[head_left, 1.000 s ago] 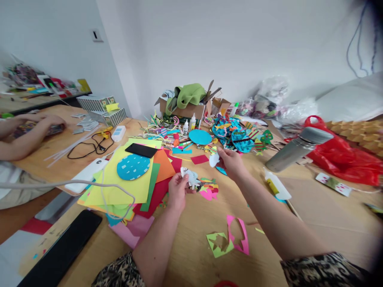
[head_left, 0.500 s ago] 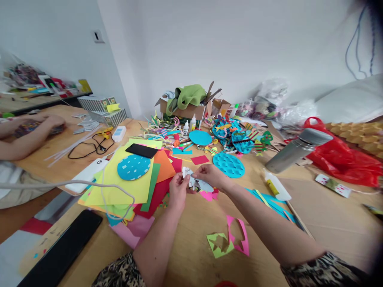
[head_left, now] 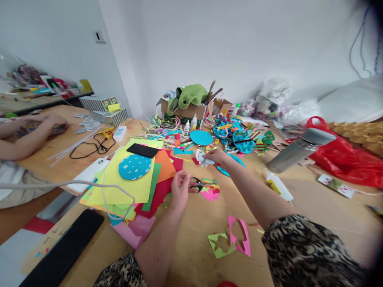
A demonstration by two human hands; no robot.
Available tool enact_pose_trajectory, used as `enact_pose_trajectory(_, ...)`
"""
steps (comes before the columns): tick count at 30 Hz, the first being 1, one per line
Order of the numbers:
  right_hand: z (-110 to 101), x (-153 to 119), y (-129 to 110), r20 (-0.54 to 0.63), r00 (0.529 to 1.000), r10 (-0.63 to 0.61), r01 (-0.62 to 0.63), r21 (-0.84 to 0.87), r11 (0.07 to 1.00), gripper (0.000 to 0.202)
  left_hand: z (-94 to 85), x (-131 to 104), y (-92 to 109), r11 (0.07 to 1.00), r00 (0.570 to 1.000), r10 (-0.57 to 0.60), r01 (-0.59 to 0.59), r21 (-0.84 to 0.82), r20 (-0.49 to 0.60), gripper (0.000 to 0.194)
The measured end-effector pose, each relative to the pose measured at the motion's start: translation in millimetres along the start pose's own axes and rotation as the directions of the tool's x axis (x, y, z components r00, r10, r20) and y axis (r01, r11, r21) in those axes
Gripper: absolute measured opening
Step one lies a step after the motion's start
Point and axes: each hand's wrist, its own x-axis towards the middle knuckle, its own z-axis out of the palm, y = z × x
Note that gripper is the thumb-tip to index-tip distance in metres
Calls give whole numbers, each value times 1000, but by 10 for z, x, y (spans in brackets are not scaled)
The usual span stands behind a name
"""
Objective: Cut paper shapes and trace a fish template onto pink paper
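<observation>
- the right hand (head_left: 220, 156) pinches small white-and-grey paper cutouts (head_left: 206, 158) between its fingertips, above the middle of the wooden table (head_left: 191, 251).
- the cutouts are on the far side of the left hand (head_left: 180, 186), just left of a round blue disc (head_left: 238, 160) that the right forearm partly hides.
- the left hand is released, fingers loosely curled with nothing visible in them; i cannot tell whether it touches the dark-handled scissors (head_left: 196, 184) just to its right.
- the scissors lie against a small heap of red, yellow, green and pink paper shapes (head_left: 212, 193).
- to the left, a blue disc with pale spots (head_left: 135, 167) and a flat black phone (head_left: 142, 150) rest on yellow paper sheets (head_left: 119, 193).
- on the near side, a lime-green paper offcut with a star-like hole (head_left: 216, 249) meets a pink paper offcut with a rounded hole (head_left: 245, 239).
- to the right are a white glue bottle with a yellow label (head_left: 281, 186) and a silver metal flask (head_left: 295, 152).
</observation>
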Motion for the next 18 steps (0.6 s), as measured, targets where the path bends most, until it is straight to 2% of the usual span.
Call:
enact_pose_trajectory(5,20,230,-25,-34,996,79,-82,-101,992,33,-21,10,5,1000,1000,11,-11,7,-20,52)
enact_pose_trajectory(9,-2,198,13,-61,997,40,-49,-143,989,32,-23,9,19,1000,999,17,-17,14,-27,52)
enact_pose_trajectory(13,-92,-43,26,-100,991,-90,79,-107,991,20,3,-3,36,997,999,24,-23,68,-22,51)
enact_pose_trajectory(18,-27,-565,-31,-49,957,-287,287,-1,958,13,49,-49,74,988,992,-10,-10,157,127,50)
